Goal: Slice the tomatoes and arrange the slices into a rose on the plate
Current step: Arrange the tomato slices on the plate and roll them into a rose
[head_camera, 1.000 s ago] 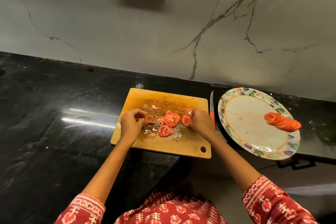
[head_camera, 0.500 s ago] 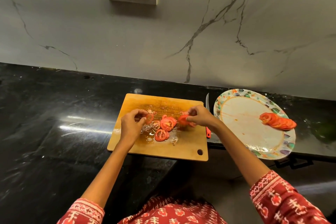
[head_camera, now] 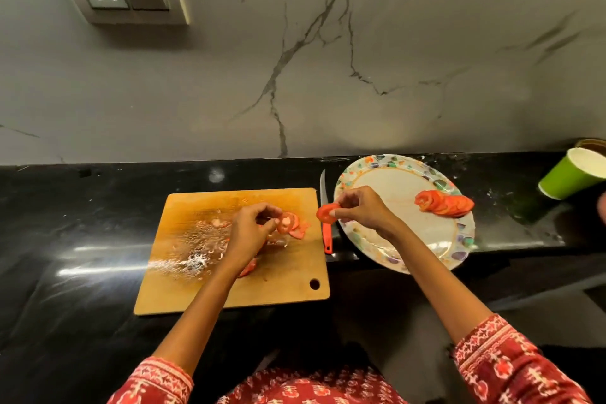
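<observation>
My right hand pinches one tomato slice in the air between the wooden cutting board and the patterned plate. My left hand pinches another tomato slice just above the board, over a few loose slices. One more slice peeks out below my left wrist. A row of overlapping tomato slices lies on the right side of the plate.
A knife with an orange handle lies on the black counter between board and plate. A green paper cup stands at the far right by the marble wall. The board's left half is wet with juice.
My right hand has lifted a slice off the board and carried it right, toward the plate's left rim. My left hand has picked up a slice and shifted right across the board.
</observation>
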Demonstrator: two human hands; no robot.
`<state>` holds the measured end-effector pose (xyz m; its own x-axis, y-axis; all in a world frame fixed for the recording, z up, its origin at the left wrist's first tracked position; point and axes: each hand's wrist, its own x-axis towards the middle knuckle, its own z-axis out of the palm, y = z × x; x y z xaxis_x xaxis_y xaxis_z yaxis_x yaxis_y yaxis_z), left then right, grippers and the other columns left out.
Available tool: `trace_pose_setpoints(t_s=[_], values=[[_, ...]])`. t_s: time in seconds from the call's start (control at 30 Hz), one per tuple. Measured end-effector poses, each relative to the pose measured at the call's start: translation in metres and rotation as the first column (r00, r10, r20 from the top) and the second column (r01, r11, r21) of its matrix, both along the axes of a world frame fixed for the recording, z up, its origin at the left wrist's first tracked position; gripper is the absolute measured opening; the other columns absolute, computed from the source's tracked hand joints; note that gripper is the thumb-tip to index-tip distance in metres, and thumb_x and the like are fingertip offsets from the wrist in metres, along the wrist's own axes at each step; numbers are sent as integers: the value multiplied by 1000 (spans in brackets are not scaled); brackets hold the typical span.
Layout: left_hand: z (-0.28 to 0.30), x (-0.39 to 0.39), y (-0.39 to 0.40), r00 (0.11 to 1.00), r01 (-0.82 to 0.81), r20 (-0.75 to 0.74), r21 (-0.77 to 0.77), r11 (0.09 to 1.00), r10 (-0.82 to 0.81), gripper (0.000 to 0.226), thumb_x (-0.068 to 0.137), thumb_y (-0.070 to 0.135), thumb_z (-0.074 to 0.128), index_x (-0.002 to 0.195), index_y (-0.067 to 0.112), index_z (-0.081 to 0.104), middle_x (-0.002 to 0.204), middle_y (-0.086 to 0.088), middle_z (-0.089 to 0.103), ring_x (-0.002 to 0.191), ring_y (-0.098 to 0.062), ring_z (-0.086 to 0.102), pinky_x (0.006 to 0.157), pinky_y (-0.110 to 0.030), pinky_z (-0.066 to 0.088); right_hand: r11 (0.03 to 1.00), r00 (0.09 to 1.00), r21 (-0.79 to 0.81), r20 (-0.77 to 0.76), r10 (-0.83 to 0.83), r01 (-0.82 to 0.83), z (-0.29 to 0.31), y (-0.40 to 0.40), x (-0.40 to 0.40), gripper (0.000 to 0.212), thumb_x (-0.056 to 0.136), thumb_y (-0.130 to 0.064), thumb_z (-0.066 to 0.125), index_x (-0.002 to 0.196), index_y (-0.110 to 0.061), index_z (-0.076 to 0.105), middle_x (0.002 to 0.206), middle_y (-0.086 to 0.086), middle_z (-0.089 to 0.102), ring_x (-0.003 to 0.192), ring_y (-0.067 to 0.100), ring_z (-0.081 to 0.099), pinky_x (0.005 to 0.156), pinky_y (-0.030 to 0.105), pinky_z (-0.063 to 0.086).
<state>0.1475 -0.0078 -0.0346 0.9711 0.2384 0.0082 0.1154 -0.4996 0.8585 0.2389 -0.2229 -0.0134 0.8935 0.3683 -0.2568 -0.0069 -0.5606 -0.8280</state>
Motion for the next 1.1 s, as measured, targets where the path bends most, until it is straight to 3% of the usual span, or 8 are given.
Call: trace_pose_setpoints(t_s=[0.27,0.37,0.47,0.6,0.67,0.77,0.87,1.1], values=[[1,48,-70,994,86,-67,-54,995,-90,17,81,-3,63,91,10,67,82,1,65,72,-6,61,55,-14,47,967,970,-92,-13,-242,239,0,-86,38,20,77,-6,74,96,-1,69,88,13,67,69,15,60,59,24,52],[-1,65,-94,991,110,-67,-50,993,-113,17,80,-3,65,92,9,68,84,2,64,74,0,58,65,-6,48,925,938,-163,23,-346,345,2,-117,52,19,79,-8,73,96,-4,68,91,13,66,73,21,64,71,33,57],[-4,81,-115,986,143,-82,-65,988,-148,18,79,-4,65,94,6,68,85,2,63,75,0,58,67,-5,48,887,911,-216,44,-409,408,2,-144,66,15,79,-9,73,94,-7,69,89,12,66,67,23,67,58,30,55],[-7,95,-133,979,178,-83,-78,981,-184,18,79,-2,66,94,7,69,86,0,65,79,-9,61,75,-17,52,857,917,-328,114,-382,397,0,-158,80,11,78,-14,75,88,-11,71,92,10,67,65,16,60,69,35,57],[-9,100,-143,977,179,-105,-86,980,-187,18,80,-2,65,95,6,69,88,0,65,82,-11,61,74,-16,51,846,926,-378,114,-361,376,-3,-161,86,12,79,-15,74,90,-11,71,96,10,66,73,20,61,69,35,56],[-12,106,-150,977,176,-108,-90,980,-185,18,80,-3,65,96,5,68,88,0,64,82,-10,59,71,-12,50,830,932,-425,139,-334,361,-5,-162,91,12,81,-16,73,91,-10,71,100,7,63,78,18,57,52,22,45],[-15,111,-151,977,165,-125,-94,982,-176,18,80,-3,65,96,5,68,89,-1,64,83,-12,59,72,-13,49,823,945,-464,156,-287,327,-8,-159,94,14,82,-19,71,93,-11,71,95,1,57,80,15,52,60,24,43],[-20,119,-154,974,178,-126,-91,980,-189,17,80,-3,65,95,6,69,91,-3,66,84,-12,60,70,-10,48,758,948,-570,156,-279,317,-8,-158,97,16,85,-26,66,87,-12,73,88,5,68,78,19,58,68,29,46]])
